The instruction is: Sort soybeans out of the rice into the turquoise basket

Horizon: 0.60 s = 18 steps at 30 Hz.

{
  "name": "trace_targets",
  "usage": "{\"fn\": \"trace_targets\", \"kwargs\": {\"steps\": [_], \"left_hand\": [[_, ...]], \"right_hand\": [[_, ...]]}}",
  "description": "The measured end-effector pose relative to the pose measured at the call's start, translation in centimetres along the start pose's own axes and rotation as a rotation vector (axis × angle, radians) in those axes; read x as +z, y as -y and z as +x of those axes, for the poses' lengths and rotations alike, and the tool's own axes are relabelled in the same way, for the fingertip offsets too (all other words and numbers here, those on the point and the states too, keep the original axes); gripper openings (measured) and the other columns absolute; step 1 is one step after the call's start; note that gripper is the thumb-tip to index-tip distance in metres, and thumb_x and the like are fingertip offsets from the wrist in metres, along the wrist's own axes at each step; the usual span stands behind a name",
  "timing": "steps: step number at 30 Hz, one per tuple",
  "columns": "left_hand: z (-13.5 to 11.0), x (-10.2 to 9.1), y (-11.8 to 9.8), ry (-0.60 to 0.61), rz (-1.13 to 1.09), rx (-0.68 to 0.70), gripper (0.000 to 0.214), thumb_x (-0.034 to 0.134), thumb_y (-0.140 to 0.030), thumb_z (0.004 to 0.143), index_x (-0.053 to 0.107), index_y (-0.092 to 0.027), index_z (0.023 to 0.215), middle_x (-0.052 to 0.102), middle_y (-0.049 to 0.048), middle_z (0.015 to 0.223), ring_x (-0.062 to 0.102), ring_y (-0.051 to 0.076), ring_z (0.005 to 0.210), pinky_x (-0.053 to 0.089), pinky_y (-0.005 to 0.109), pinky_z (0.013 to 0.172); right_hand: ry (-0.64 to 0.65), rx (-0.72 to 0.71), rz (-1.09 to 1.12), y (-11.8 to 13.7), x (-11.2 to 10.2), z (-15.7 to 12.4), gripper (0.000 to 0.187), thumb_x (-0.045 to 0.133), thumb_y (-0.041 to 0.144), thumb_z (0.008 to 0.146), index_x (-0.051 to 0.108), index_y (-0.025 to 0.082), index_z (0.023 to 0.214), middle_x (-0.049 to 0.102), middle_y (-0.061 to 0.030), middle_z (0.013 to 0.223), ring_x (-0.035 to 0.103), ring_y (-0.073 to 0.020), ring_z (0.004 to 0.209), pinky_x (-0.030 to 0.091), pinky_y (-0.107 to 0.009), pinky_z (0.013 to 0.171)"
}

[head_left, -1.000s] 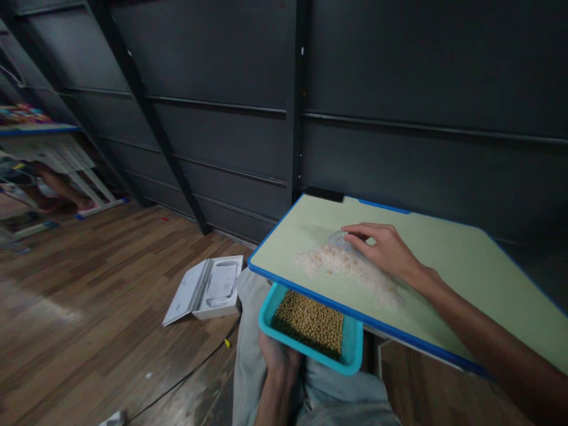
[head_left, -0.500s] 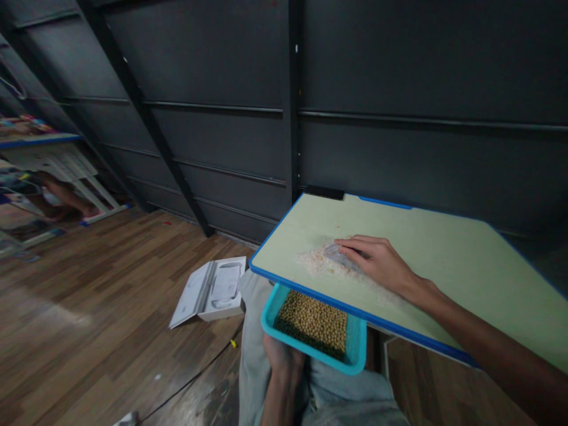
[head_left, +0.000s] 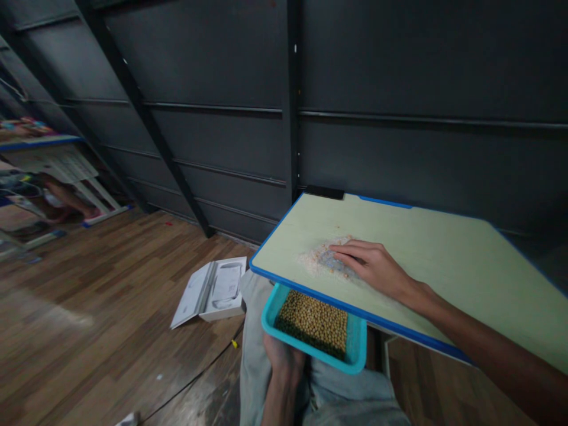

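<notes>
My left hand (head_left: pixel 284 359) grips a turquoise tray (head_left: pixel 358 349) from below, under the table's front edge. Round, tan dried beans (head_left: pixel 315 319) fill much of the tray; darker green bits show along its near side. On the pale green tabletop, my right hand (head_left: pixel 370 266) is closed on a greyish, see-through flat piece (head_left: pixel 329 258), its exact kind unclear. That piece lies pressed against a patch of whitish crumbs (head_left: pixel 309 260) with a few tan bits among them. My palm covers part of the piece.
The table (head_left: pixel 426 242) has a blue rim and stands by a dark panelled wall (head_left: pixel 222 136). An open white box (head_left: pixel 226 287) lies on the wooden floor, near a black cable (head_left: pixel 195 378). A person's legs (head_left: pixel 71 195) show under another table at far left.
My right hand has slid slightly left over the crumbs with the greyish piece, and the crumb patch looks a little shifted. The tray and my left hand stay in place.
</notes>
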<state>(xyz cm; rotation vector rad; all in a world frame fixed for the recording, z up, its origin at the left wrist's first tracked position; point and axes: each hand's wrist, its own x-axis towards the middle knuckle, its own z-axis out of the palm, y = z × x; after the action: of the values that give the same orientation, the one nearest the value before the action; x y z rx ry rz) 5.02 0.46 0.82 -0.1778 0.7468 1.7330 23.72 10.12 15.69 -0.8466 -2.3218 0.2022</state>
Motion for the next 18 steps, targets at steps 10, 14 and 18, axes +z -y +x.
{"fn": "trace_targets", "kwargs": {"steps": [10, 14, 18], "left_hand": [[-0.1, 0.1, 0.0, 0.095, -0.041, -0.037, 0.028, 0.057, -0.033, 0.082, 0.077, -0.023, 0.099, 0.075, 0.0107, 0.112, 0.065, 0.033, 0.113, 0.05, 0.048, 0.102], [-0.2, 0.3, 0.0, 0.098, -0.048, -0.028, 0.032, 0.056, -0.029, 0.083, 0.075, -0.015, 0.103, 0.074, 0.014, 0.112, 0.066, 0.034, 0.112, 0.051, 0.048, 0.101], [-0.4, 0.5, 0.0, 0.084, -0.051, 0.009, 0.033, 0.055, -0.026, 0.083, 0.075, -0.009, 0.104, 0.074, 0.0156, 0.113, 0.067, 0.034, 0.108, 0.051, 0.048, 0.1]], "right_hand": [[0.028, -0.045, 0.022, 0.8, 0.2, 0.0, 0.027, 0.057, 0.023, 0.097, 0.069, 0.028, 0.121, 0.074, -0.0009, 0.116, 0.07, -0.02, 0.106, 0.052, -0.044, 0.1], [0.037, -0.041, 0.023, 0.9, 0.3, -0.1, 0.027, 0.057, 0.022, 0.097, 0.069, 0.026, 0.121, 0.075, -0.0011, 0.115, 0.07, -0.0195, 0.103, 0.054, -0.041, 0.097], [0.038, -0.045, 0.019, 1.1, 0.5, -0.3, 0.026, 0.058, 0.023, 0.097, 0.07, 0.024, 0.12, 0.075, -0.0014, 0.115, 0.07, -0.0197, 0.104, 0.054, -0.039, 0.097]]}}
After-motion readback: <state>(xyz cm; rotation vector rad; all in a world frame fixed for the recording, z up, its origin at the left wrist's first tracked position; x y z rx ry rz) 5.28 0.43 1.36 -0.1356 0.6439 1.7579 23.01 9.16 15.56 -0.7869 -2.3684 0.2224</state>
